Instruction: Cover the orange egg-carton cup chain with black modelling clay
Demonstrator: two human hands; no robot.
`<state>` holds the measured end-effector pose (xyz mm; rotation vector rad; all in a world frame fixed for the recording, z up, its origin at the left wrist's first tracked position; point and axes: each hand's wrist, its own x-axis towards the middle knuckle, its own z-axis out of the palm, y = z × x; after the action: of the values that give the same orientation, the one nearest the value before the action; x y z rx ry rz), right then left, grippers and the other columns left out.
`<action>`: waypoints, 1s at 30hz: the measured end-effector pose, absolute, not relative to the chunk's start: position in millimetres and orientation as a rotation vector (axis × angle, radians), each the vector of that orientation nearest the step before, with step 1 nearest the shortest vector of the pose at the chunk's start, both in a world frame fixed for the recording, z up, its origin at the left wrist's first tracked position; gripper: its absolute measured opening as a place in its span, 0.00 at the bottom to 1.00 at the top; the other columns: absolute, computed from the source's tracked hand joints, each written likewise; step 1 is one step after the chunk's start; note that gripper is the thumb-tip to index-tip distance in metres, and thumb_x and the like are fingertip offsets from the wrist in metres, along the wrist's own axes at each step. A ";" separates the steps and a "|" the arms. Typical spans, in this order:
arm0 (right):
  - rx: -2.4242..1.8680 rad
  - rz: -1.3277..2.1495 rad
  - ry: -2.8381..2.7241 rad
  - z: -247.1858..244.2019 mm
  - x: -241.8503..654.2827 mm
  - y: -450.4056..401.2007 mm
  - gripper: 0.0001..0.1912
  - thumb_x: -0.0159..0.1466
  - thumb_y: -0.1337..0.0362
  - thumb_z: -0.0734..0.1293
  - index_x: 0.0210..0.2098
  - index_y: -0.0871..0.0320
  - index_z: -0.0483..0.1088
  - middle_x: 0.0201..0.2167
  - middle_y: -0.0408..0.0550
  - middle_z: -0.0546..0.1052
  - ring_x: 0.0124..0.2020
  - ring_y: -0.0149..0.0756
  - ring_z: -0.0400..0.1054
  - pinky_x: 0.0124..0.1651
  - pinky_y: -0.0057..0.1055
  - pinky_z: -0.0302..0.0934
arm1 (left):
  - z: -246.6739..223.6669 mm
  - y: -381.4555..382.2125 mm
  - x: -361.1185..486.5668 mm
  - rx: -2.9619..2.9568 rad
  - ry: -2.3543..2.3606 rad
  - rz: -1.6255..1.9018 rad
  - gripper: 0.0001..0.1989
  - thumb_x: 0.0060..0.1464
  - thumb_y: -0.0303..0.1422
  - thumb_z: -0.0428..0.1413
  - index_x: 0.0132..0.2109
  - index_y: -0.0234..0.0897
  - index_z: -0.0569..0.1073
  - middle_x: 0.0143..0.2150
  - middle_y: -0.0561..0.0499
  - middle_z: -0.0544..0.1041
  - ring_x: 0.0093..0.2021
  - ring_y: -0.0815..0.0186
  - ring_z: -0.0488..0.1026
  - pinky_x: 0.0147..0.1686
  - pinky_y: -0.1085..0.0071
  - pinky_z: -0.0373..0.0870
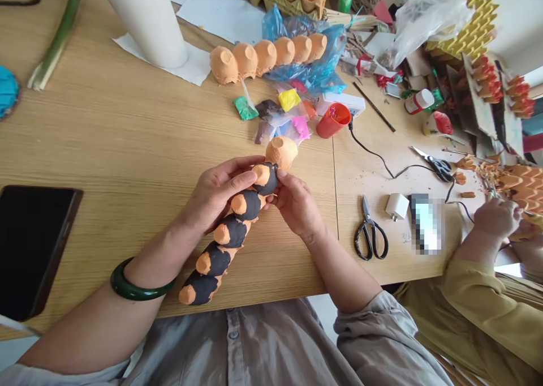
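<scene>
The black-patched egg-carton strip [230, 231] shows pale-orange tips, its end cup [281, 151] plain orange; the all-orange strip [266, 58] is unpatterned. That bangle [142, 292] is deep green, the plastic bag [335, 45] blue, and the carton pieces [490, 89] over there seem red.

Room to pass on worktop [114, 199] btwn tablet [34, 244] & L hand [217, 192]; coloured packets [289, 99] block fwd; nearer scissors [369, 222] in way R of R hand [299, 205].
</scene>
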<state>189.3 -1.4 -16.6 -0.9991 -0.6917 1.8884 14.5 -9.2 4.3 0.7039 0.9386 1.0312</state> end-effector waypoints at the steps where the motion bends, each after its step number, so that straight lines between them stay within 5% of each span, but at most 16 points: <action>1: -0.992 1.892 -0.701 -16.7 189.9 -1.1 0.23 0.57 0.43 0.81 0.34 0.55 0.76 0.28 0.40 0.76 0.26 0.29 0.65 0.30 0.29 0.72 | 4.8 -8.9 14.0 0.717 0.951 1.018 0.22 0.56 0.45 0.75 0.55 0.42 0.87 0.51 0.47 0.88 0.47 0.56 0.84 0.41 0.66 0.82; 7: -0.929 1.926 -0.738 -19.6 193.1 1.9 0.22 0.57 0.43 0.80 0.33 0.55 0.76 0.27 0.41 0.75 0.25 0.29 0.64 0.29 0.30 0.72 | 7.7 -9.3 12.0 0.766 1.014 0.967 0.21 0.51 0.46 0.76 0.52 0.48 0.87 0.49 0.47 0.87 0.47 0.53 0.85 0.40 0.61 0.84; 13: -0.993 1.877 -0.754 -19.4 193.8 5.4 0.24 0.58 0.40 0.77 0.37 0.53 0.76 0.32 0.43 0.79 0.32 0.34 0.71 0.33 0.32 0.76 | 2.8 -10.3 11.6 0.947 1.140 1.090 0.22 0.56 0.45 0.75 0.55 0.48 0.86 0.53 0.48 0.87 0.54 0.55 0.84 0.53 0.63 0.83; 17: -1.080 1.739 -0.839 -16.8 195.6 4.6 0.27 0.59 0.38 0.79 0.45 0.53 0.79 0.38 0.44 0.82 0.38 0.36 0.75 0.37 0.31 0.78 | 6.3 -11.3 11.4 1.025 1.179 1.109 0.23 0.53 0.43 0.77 0.55 0.44 0.87 0.55 0.44 0.87 0.55 0.53 0.83 0.47 0.67 0.83; 24: -1.047 1.812 -0.876 -17.2 199.2 5.0 0.24 0.61 0.42 0.80 0.39 0.54 0.74 0.24 0.34 0.72 0.20 0.25 0.59 0.23 0.26 0.67 | 4.0 -8.0 7.9 0.850 1.083 1.117 0.26 0.58 0.46 0.73 0.61 0.42 0.85 0.43 0.46 0.88 0.47 0.55 0.85 0.48 0.64 0.82; 30: -1.053 1.838 -0.888 -13.8 197.8 4.6 0.33 0.56 0.42 0.84 0.51 0.52 0.75 0.32 0.37 0.79 0.24 0.27 0.67 0.25 0.27 0.71 | 0.4 -4.4 6.8 0.797 1.068 1.074 0.33 0.53 0.43 0.76 0.63 0.38 0.82 0.45 0.45 0.89 0.44 0.56 0.86 0.45 0.66 0.81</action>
<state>197.8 4.6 -13.8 -1.0533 -0.8884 1.8378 6.8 -4.4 0.4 0.7965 1.0681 1.0736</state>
